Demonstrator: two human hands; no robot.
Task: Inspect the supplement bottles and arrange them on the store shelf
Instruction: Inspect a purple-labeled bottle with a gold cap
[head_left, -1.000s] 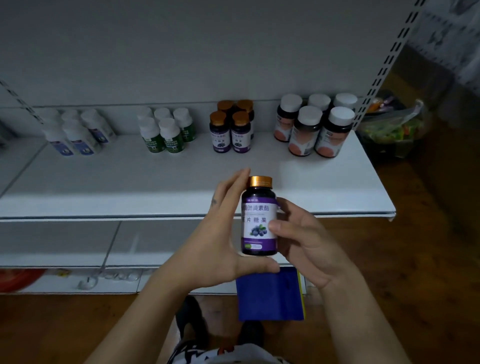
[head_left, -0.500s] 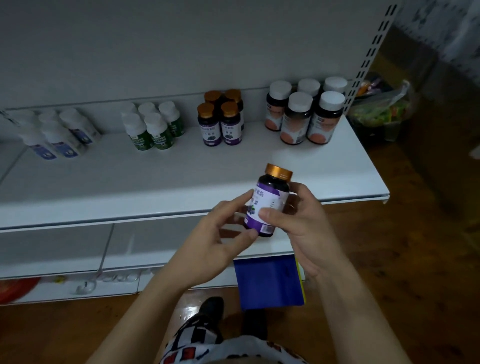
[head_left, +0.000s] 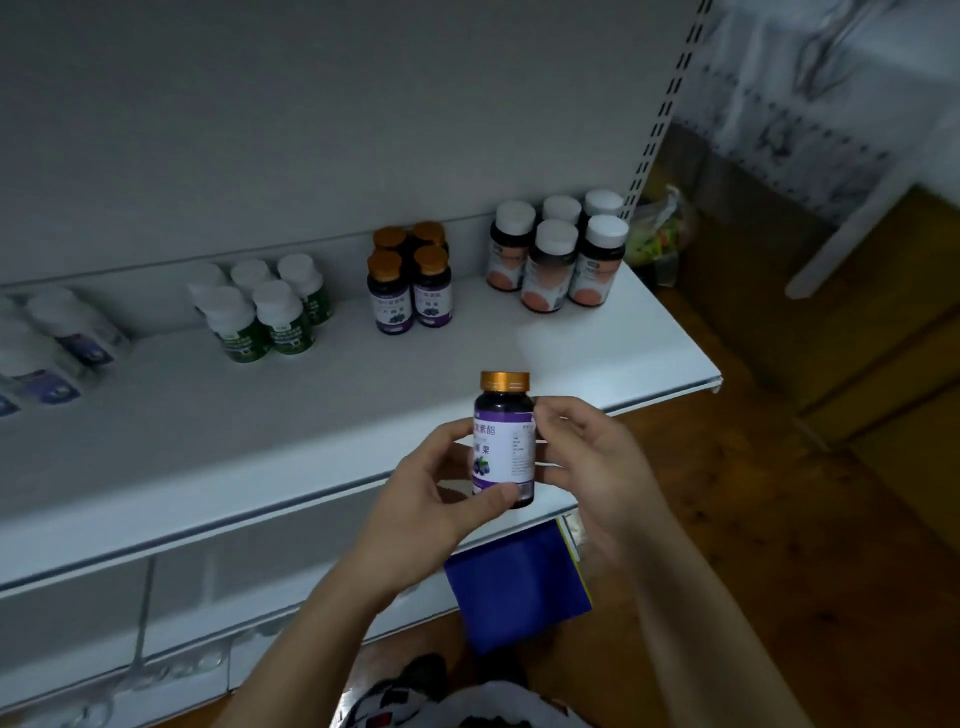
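A dark bottle with a gold cap and a purple-and-white blueberry label (head_left: 504, 439) stands upright in front of the shelf edge. My left hand (head_left: 434, 496) grips it from the left, thumb across its base. My right hand (head_left: 589, 462) holds its right side with curled fingers. On the white shelf (head_left: 322, 395) stand groups of bottles: gold-capped purple ones (head_left: 410, 278), white-capped ones with orange labels (head_left: 558, 254), green-labelled white ones (head_left: 262, 312) and blue-labelled white ones (head_left: 49, 348) at the far left.
A blue box (head_left: 519, 587) lies on the wooden floor below my hands. A lower shelf (head_left: 156, 597) sits under the top one. A plastic bag of colourful items (head_left: 657, 241) sits right of the slotted shelf upright (head_left: 660, 109).
The bottle went from upright to tilted right and is upright again, turned so the label's side text faces me. My view has swung, so the shelf now slants.
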